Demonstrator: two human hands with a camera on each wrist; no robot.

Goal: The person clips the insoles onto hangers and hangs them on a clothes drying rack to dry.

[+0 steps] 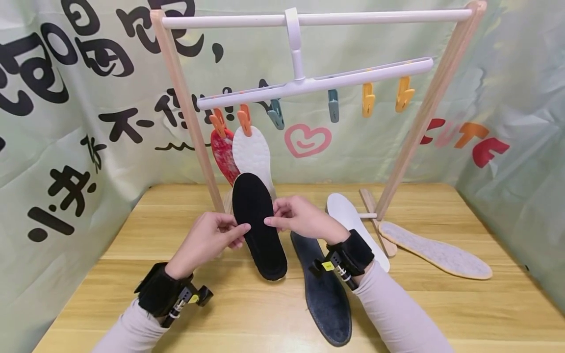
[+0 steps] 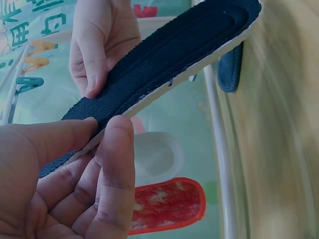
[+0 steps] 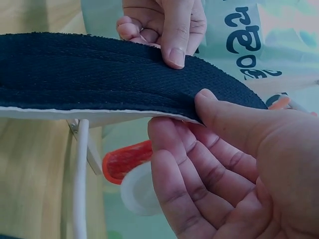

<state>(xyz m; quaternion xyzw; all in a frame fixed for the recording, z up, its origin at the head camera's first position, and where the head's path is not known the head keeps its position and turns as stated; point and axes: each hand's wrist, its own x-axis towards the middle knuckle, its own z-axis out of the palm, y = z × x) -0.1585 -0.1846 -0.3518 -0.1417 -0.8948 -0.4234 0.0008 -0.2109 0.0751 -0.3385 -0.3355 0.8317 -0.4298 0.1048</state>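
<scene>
A black insole (image 1: 258, 223) with a pale edge is held up above the table, tilted, by both hands. My left hand (image 1: 211, 236) pinches its left edge between thumb and fingers. On the opposite edge, my right hand (image 1: 304, 218) pinches it with the thumb on the black face. In the right wrist view, the insole's pale underside edge rests on the right fingers (image 3: 167, 134). Behind it, a red insole (image 1: 224, 154) and a white insole (image 1: 252, 152) hang from orange clips (image 1: 244, 120) on the hanger (image 1: 309, 86).
A dark blue insole (image 1: 326, 294), a white insole (image 1: 348, 220) and a grey insole with yellow edging (image 1: 437, 251) lie on the table (image 1: 176, 206). Blue-grey clips (image 1: 333, 105) and yellow clips (image 1: 368, 100) hang from the hanger without insoles. A wooden-sided rack (image 1: 430, 98) carries it.
</scene>
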